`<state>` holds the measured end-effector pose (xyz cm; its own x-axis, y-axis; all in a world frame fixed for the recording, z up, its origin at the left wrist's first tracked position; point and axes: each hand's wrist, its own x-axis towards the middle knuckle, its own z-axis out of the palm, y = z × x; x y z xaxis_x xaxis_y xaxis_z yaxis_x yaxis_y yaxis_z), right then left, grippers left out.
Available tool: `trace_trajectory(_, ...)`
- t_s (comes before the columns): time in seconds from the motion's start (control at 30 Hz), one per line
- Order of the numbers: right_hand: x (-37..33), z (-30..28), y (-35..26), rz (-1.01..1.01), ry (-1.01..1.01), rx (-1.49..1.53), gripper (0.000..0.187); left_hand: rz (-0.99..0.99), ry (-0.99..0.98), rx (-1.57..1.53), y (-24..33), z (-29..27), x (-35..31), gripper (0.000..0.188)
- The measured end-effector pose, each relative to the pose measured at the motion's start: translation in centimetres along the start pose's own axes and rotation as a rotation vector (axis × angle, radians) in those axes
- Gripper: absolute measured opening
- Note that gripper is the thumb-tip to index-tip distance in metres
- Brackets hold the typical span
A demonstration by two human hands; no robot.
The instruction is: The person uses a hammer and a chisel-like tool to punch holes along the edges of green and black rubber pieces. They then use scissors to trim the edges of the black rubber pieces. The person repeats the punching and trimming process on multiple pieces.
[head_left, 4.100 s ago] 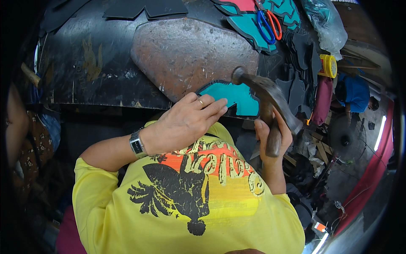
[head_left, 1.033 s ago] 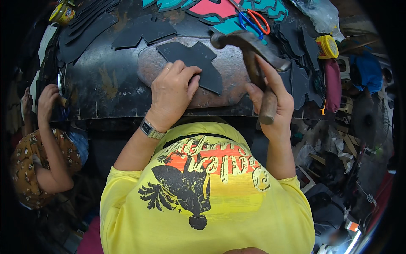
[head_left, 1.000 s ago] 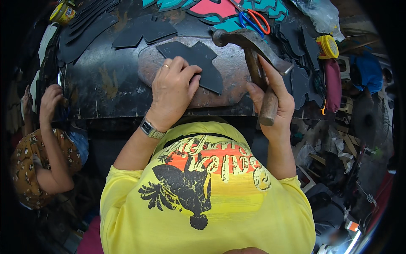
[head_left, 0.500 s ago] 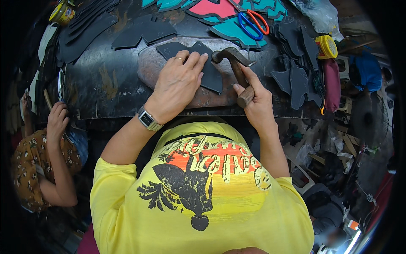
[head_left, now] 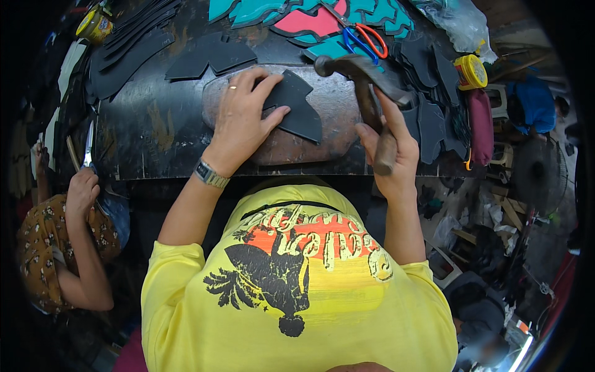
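A cut black piece of sheet material [head_left: 296, 111], with a notched outline, lies on a worn reddish-brown slab [head_left: 331, 99] in front of me. My left hand [head_left: 245, 115] rests over the piece's left part, fingers spread and thumb pointing right, so that end is hidden. To the right, my right hand [head_left: 396, 139] grips the wooden handle of a hammer [head_left: 370, 102], index finger stretched along it. The dark metal head is raised, apart from the piece and slightly blurred.
Black cut pieces [head_left: 214, 56] lie beyond the slab, with stacks at left [head_left: 127, 59] and right [head_left: 431, 121]. Red-and-blue-handled scissors [head_left: 362, 40] lie on teal pieces [head_left: 328, 46]. A yellow-lidded jar [head_left: 471, 72] stands at the right edge. Another person's hand [head_left: 82, 192] is at far left.
My right hand has lifted the hammer and moved right, away from the piece. My left hand has shifted left and spread its fingers, uncovering more of the piece, which now lies at another angle.
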<state>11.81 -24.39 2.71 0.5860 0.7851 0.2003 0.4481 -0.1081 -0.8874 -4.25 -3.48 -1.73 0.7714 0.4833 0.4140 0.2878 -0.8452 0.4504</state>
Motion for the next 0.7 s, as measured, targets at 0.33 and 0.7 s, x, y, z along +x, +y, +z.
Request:
trace_trajectory(0.33, 3.8, 1.2, -0.5, -0.127, -0.241, -0.034, 0.061, -0.007, 0.019, -0.005, 0.2, -0.8, -2.5, 0.039)
trace_trajectory(0.7, 7.2, 2.6, -1.9, -0.194, -0.320, -0.102, 0.055, -0.002, 0.011, -0.031, 0.8, -0.6, -3.8, 0.041)
